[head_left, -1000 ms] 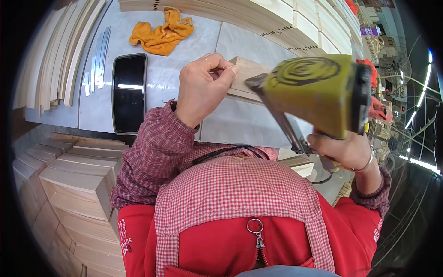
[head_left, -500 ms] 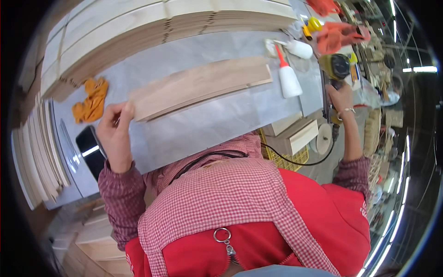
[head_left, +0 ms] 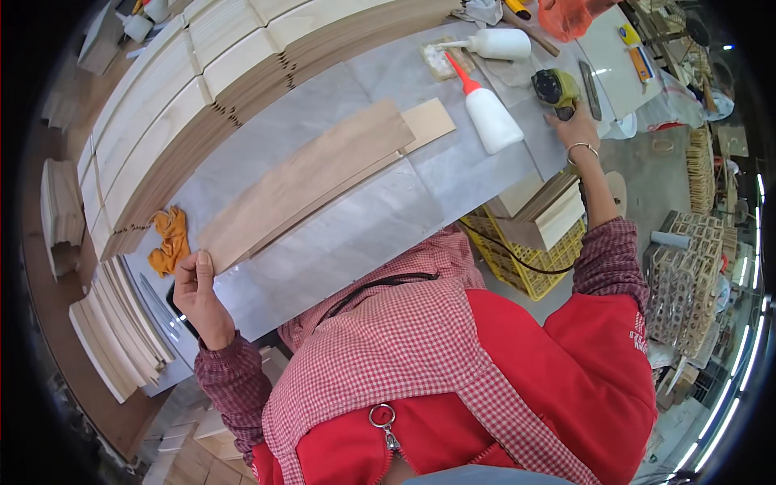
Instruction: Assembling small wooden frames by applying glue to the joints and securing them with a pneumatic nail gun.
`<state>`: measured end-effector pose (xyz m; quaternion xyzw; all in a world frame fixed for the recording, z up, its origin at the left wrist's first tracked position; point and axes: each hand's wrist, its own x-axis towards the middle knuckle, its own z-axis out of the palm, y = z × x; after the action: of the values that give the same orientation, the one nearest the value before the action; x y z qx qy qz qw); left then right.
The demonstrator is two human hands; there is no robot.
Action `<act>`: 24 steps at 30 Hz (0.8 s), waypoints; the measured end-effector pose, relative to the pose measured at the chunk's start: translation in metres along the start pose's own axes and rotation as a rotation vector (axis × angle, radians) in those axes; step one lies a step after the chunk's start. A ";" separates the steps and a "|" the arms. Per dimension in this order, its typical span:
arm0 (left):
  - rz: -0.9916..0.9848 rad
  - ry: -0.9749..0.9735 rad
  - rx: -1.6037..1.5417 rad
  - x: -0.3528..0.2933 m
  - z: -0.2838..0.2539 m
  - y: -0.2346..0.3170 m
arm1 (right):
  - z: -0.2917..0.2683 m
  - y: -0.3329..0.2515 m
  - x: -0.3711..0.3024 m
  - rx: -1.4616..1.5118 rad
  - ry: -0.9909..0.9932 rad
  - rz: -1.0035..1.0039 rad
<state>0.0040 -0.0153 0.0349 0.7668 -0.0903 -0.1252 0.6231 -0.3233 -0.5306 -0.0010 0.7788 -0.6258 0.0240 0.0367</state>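
Note:
My left hand [head_left: 205,301] pinches the near-left end of a long brown wooden board [head_left: 315,174] between thumb and fingers. Under that board lies another piece, and a paler wooden strip [head_left: 432,123] sticks out beyond its far-right end. At the right, my right hand [head_left: 577,132] is wrapped round the handle of a yellow-green and black power tool [head_left: 554,87], held by the table's right part. Its underside is hidden. Between board and tool lies a white squeeze bottle [head_left: 491,117] with a red nozzle. An orange cloth [head_left: 170,241] rests beside my left hand.
Long stacks of wooden boards [head_left: 267,56] line the table's far side. More boards [head_left: 121,331] lean at the left. A second white bottle [head_left: 503,44] lies on its side by a glue-smeared pad [head_left: 443,61]. Below the table edge stands a yellow crate [head_left: 533,279] with wood pieces.
The pale strip now shows much more beyond the brown board's right end. My right hand has brought the power tool in over the table's right part. My view has turned somewhat.

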 end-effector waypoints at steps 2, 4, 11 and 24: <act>-0.019 0.012 -0.017 0.001 0.002 0.002 | 0.004 -0.001 -0.002 0.070 0.090 -0.020; -0.016 0.000 -0.015 0.001 0.003 0.002 | -0.007 -0.009 -0.014 0.127 0.192 -0.113; 0.000 -0.007 -0.035 0.001 -0.004 -0.002 | -0.050 -0.117 -0.142 1.304 -0.697 0.059; 0.013 -0.028 0.017 0.002 -0.008 0.001 | -0.011 -0.176 -0.140 1.820 -0.885 0.501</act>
<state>0.0086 -0.0092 0.0371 0.7696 -0.1051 -0.1311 0.6161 -0.1816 -0.3555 -0.0062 0.2991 -0.4724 0.2059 -0.8031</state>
